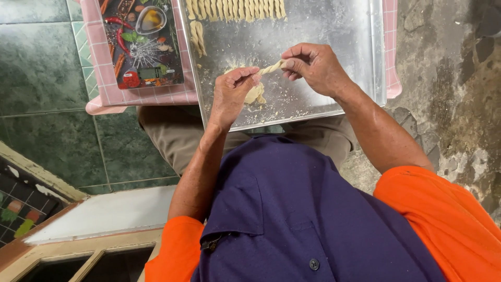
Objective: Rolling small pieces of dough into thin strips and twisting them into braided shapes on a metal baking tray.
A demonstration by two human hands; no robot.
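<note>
Head view, looking straight down past my chest. Left hand and right hand are both over the tray, with a dough strip stretched between them. Right fingers are pinched together on the strip's far end; left fingers are curled shut on the near end — the grip itself sits under the knuckles, so I cannot see how much dough is inside. Below the left hand a dough lump hangs or rests near the tray floor; whether it touches the metal I cannot tell.

The strip looks twisted, but it is small and partly covered by the thumbs.

Tray floor is dusted with flour and crumbs. A row of twists lies along the top edge, cut off by the frame; one more twist lies apart at the tray's left side.

Left of the tray, a scale with a printed food picture sits on a pink checked cloth — its top is out of frame. The surface under the cloth is hidden. Green tile floor at left, rough concrete at right.
</note>
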